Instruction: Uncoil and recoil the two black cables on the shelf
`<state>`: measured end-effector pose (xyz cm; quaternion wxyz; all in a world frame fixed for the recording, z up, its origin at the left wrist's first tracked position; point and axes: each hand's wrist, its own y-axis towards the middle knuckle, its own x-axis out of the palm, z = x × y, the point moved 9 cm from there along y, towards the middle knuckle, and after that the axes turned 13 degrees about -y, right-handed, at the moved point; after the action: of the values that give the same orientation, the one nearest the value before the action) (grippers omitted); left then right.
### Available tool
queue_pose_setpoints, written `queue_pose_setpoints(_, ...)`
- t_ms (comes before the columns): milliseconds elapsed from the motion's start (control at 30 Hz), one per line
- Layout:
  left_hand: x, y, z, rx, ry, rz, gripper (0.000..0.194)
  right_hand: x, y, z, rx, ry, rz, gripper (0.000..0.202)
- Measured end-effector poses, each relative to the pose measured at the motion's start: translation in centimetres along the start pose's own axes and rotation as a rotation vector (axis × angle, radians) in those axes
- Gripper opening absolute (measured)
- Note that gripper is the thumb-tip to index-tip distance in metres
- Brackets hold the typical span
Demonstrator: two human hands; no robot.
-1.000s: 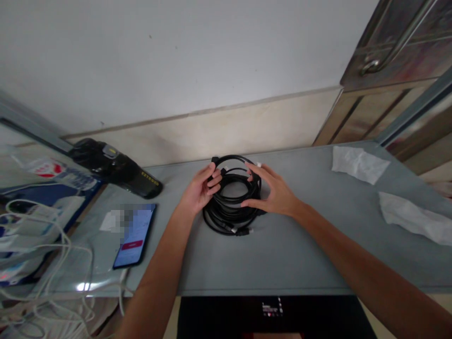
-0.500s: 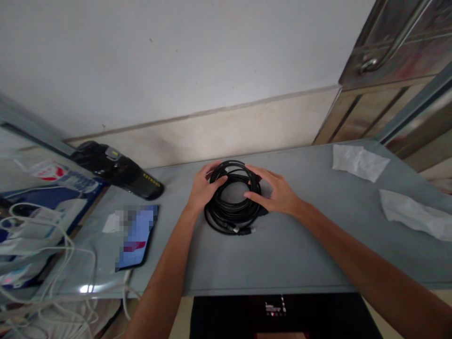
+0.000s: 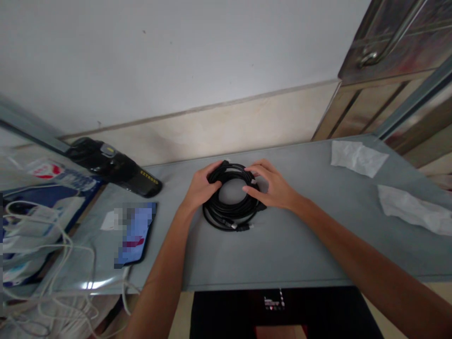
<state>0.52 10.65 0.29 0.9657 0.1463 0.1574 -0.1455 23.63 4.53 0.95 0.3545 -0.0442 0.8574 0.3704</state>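
Coiled black cables [image 3: 231, 214] lie in a ring on the grey table [image 3: 282, 254], with several plug ends showing at the front and right of the coil. My left hand [image 3: 205, 186] is wrapped over the left side of the ring, thumb on the inner edge and fingers hidden behind it. On the right side, my right hand [image 3: 270, 183] grips the coil between thumb and fingers, close to a metal plug tip.
A black handheld device [image 3: 116, 167] lies at the back left. In front of it is a phone [image 3: 137, 235]. White cables [image 3: 67, 245] tangle at the left edge. Two crumpled white wrappers [image 3: 358, 157] lie at right. A wall [image 3: 212, 127] borders the table's back.
The cables at the top of the ring sit lower and tighter together. My left thumb has shifted down along the inner edge. The whole view has shifted slightly.
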Motion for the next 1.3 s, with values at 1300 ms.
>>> queue_pose_setpoints(1300,1.5,0.0,-0.8,-0.025,-0.311,0.118,0.075,4.5,-2.1,-9.1,-0.357,-0.330,-0.336,0.053)
